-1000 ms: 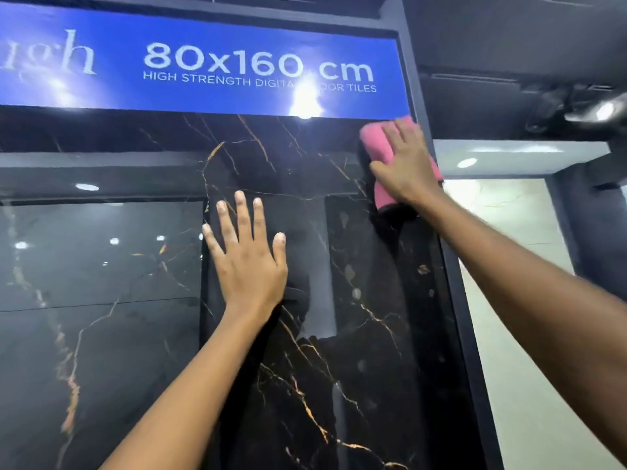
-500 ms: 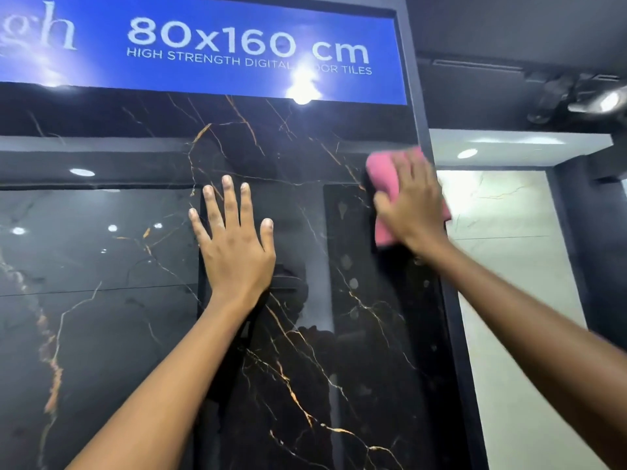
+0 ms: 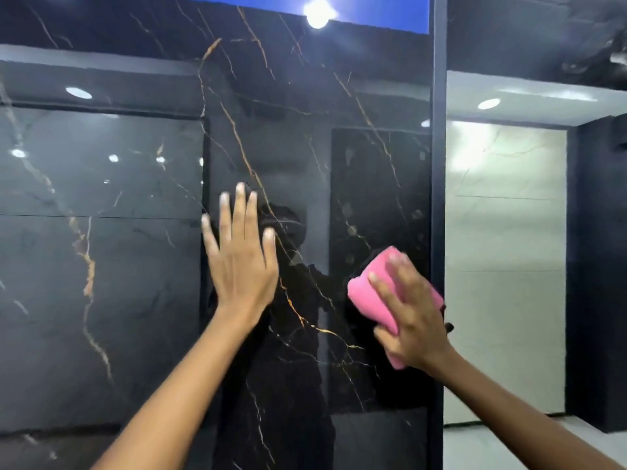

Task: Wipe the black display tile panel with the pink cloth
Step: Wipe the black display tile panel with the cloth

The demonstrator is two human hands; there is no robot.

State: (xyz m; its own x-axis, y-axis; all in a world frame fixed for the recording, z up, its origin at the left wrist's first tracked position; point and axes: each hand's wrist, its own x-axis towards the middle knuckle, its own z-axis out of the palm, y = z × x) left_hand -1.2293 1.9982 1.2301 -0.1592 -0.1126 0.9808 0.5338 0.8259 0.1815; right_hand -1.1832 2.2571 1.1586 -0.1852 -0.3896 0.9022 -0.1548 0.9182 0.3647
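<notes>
Pink, soft folded cloth (image 3: 371, 296) lies under the right hand (image 3: 412, 320), fingers spread flat, pressing it against the glossy black tile panel (image 3: 305, 137) near its dark frame edge (image 3: 437, 198). Left hand (image 3: 241, 262) rests flat, fingers splayed, on gold-veined marble.

One head-worn view faces the black tile panel (image 3: 305, 164) closely.

Dark frame post (image 3: 438, 164); pale tile wall (image 3: 505, 266) right; ceiling spotlight (image 3: 488, 104).
</notes>
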